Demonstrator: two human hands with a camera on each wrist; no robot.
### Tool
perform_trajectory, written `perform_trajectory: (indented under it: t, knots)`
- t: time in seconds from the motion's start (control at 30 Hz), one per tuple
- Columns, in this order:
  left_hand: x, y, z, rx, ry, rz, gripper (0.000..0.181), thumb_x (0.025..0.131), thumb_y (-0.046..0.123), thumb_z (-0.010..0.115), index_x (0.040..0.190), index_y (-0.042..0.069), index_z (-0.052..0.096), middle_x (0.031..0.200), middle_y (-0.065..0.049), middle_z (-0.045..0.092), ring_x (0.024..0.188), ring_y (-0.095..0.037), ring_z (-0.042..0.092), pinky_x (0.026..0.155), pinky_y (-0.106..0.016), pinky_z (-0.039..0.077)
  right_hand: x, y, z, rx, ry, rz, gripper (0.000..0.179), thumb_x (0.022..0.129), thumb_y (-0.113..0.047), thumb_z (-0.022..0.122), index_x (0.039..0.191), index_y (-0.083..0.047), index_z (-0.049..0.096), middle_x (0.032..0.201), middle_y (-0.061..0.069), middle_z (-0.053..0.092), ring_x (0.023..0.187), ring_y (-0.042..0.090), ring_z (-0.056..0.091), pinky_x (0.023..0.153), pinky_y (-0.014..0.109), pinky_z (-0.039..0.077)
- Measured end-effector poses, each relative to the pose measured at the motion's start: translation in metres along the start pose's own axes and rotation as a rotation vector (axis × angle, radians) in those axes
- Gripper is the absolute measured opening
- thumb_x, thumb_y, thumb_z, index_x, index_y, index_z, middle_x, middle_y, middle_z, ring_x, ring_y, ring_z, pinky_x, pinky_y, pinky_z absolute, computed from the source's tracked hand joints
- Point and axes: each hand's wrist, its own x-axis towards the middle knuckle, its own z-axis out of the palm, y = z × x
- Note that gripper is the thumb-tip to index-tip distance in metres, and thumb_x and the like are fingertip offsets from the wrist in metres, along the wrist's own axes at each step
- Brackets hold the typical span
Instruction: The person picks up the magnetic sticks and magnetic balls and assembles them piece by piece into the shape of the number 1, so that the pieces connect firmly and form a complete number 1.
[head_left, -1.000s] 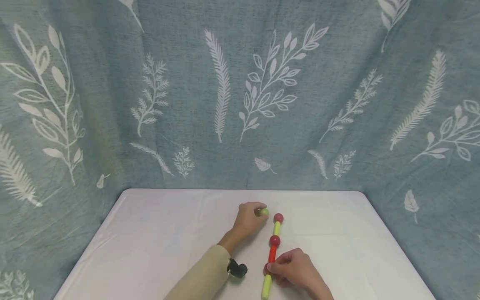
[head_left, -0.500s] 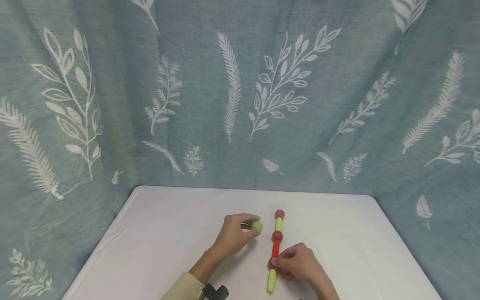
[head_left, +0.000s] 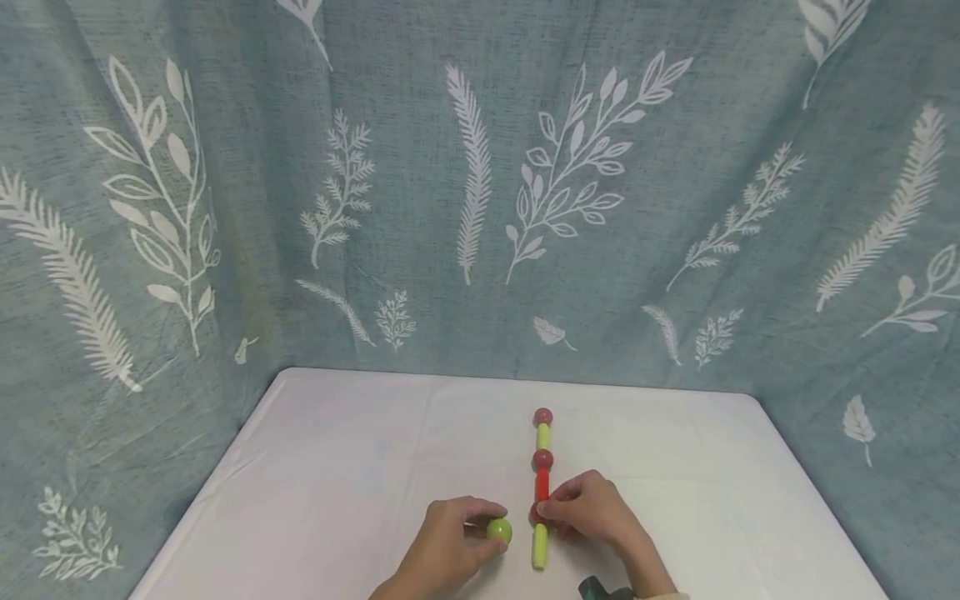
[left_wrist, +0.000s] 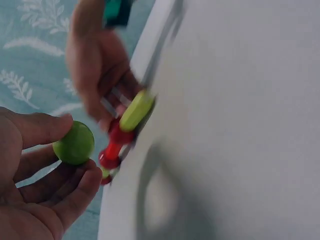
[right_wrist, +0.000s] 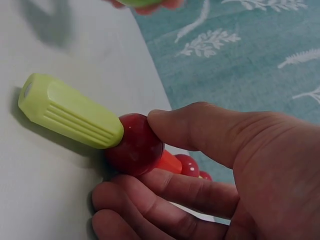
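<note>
A straight chain of balls and rods lies on the white table. From the far end it runs red ball [head_left: 543, 417], yellow-green rod [head_left: 543, 437], red ball [head_left: 543, 459], red rod [head_left: 542, 485], dark red ball [right_wrist: 132, 152], then a ribbed yellow-green rod [right_wrist: 72, 112]. That near rod's free end shows a small silvery disc. My right hand [head_left: 600, 512] pinches the nearest red ball between thumb and fingers. Left of the near rod, my left hand [head_left: 442, 542] holds a shiny green ball [left_wrist: 75, 144] by thumb and fingertips, apart from the chain.
The white cloth-covered table [head_left: 360, 450] spreads to both sides of the chain. Behind it and at its sides hangs a blue-green curtain [head_left: 420, 317] with white leaf prints. A dark wrist device [head_left: 600, 590] sits by my right forearm.
My left hand has drawn the green ball back toward me, from beside the chain's far end to beside its near rod. My right hand keeps its pinch on the same red ball.
</note>
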Motion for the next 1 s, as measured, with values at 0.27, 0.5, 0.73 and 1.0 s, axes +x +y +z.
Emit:
perform_trajectory:
  t: [0.27,0.5,0.73,1.0]
  knots:
    - [-0.019,-0.012,0.025,-0.020,-0.084,-0.182,0.026,0.089,0.009,0.089,0.113,0.005,0.080,0.097,-0.002,0.081,0.082,-0.016,0.075,0.079,-0.036,0.064,0.005,-0.008,0.008,0.013,-0.011,-0.028,0.019,0.091,-0.032,0.089,0.088,-0.013,0.085,0.072,-0.001,0.075,0.064,0.014,0.066,0.063,0.029,0.057]
    - [-0.017,-0.013,0.042,0.058,-0.108,-0.341,0.021,0.091,0.010,0.088,0.109,0.004,0.080,0.086,-0.002,0.076,0.078,-0.017,0.070,0.081,-0.042,0.064,0.007,-0.013,0.015,0.014,-0.016,-0.037,0.017,0.091,-0.030,0.088,0.087,-0.014,0.086,0.070,-0.001,0.074,0.063,0.014,0.065,0.062,0.028,0.056]
    - [-0.012,0.000,0.051,0.171,-0.046,-0.360,0.022,0.089,0.016,0.091,0.104,0.003,0.079,0.081,-0.002,0.065,0.076,-0.019,0.058,0.076,-0.038,0.057,0.007,-0.016,0.017,0.020,-0.023,-0.039,0.018,0.091,-0.032,0.088,0.087,-0.014,0.087,0.071,-0.001,0.075,0.063,0.014,0.064,0.063,0.029,0.057]
    - [-0.008,0.007,0.057,0.249,0.001,-0.374,0.026,0.088,0.020,0.092,0.100,0.003,0.076,0.078,-0.002,0.059,0.076,-0.021,0.053,0.072,-0.032,0.052,0.006,-0.017,0.018,0.004,-0.028,-0.040,0.020,0.089,-0.035,0.090,0.084,-0.015,0.086,0.069,-0.001,0.074,0.062,0.014,0.063,0.061,0.029,0.055]
